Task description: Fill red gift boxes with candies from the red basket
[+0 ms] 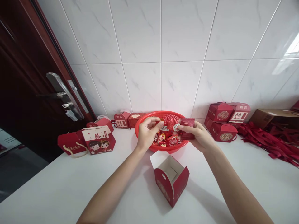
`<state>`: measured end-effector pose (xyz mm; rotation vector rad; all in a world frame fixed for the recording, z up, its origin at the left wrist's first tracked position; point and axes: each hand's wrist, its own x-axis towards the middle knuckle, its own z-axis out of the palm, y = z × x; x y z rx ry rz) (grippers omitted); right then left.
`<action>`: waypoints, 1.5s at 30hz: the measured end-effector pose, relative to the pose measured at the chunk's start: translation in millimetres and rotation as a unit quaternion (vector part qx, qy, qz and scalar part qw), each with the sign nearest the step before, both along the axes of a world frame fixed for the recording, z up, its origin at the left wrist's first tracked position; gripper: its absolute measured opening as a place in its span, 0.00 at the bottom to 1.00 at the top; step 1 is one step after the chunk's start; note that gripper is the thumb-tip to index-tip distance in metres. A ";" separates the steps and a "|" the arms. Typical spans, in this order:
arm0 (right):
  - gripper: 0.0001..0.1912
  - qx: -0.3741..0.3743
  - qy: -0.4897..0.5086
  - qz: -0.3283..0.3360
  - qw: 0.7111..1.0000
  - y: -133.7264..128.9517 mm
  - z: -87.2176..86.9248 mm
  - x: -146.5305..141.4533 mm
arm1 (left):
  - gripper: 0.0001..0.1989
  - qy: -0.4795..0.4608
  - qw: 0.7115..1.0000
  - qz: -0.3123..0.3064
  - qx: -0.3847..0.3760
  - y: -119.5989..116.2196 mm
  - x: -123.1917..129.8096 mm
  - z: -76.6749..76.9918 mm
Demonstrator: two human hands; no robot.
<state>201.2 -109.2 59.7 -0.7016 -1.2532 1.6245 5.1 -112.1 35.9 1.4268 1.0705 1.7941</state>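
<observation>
White tiles (140, 37) back the white surface (112, 186), where I watch the red basket (173, 149) from afar. Over its right side, I have the right hand (198, 134) clamped on a dark red packet (187, 123); over its left, the left hand (147, 132) curls beside wrapped pieces (173, 140), and I cannot tell whether it grips one. Just in front of the basket stands an open red box (171, 183).

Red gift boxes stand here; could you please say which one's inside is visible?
The box between the forearms, before the red basket; no other shows its interior.
</observation>
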 end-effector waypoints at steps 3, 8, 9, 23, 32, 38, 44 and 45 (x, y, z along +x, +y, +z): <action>0.13 0.006 0.001 -0.004 1.000 -3.2 -3.6 -4.3 | 0.16 -0.029 0.999 0.011 0.013 -2.6 -0.1 0.9; 0.14 -0.002 0.017 -0.029 0.999 -1.5 -9.2 -10.4 | 0.15 -0.028 0.999 0.017 0.029 -9.6 -2.2 6.7; 0.14 -0.007 0.019 -0.029 0.999 -1.1 -9.7 -10.8 | 0.15 -0.025 0.999 0.010 0.026 -10.9 -2.7 8.2; 0.16 0.055 0.015 -0.077 0.995 -10.5 -0.9 -5.6 | 0.13 0.135 0.975 -0.175 -0.003 -19.7 -18.0 15.8; 0.11 0.034 0.021 -0.004 0.999 -12.7 2.0 -3.1 | 0.10 0.168 0.963 -0.208 0.011 -31.4 -14.3 19.4; 0.13 0.073 0.009 -0.032 0.997 -15.2 2.2 -3.7 | 0.17 0.166 0.965 -0.199 -0.037 -36.8 -11.9 25.1; 0.14 0.135 -0.062 -0.041 0.988 -21.6 4.6 -1.1 | 0.12 0.196 0.956 -0.212 -0.052 -43.9 -6.8 27.7; 0.14 0.145 -0.072 -0.059 0.985 -22.5 6.0 0.1 | 0.12 0.211 0.956 -0.198 -0.054 -45.1 -6.9 28.1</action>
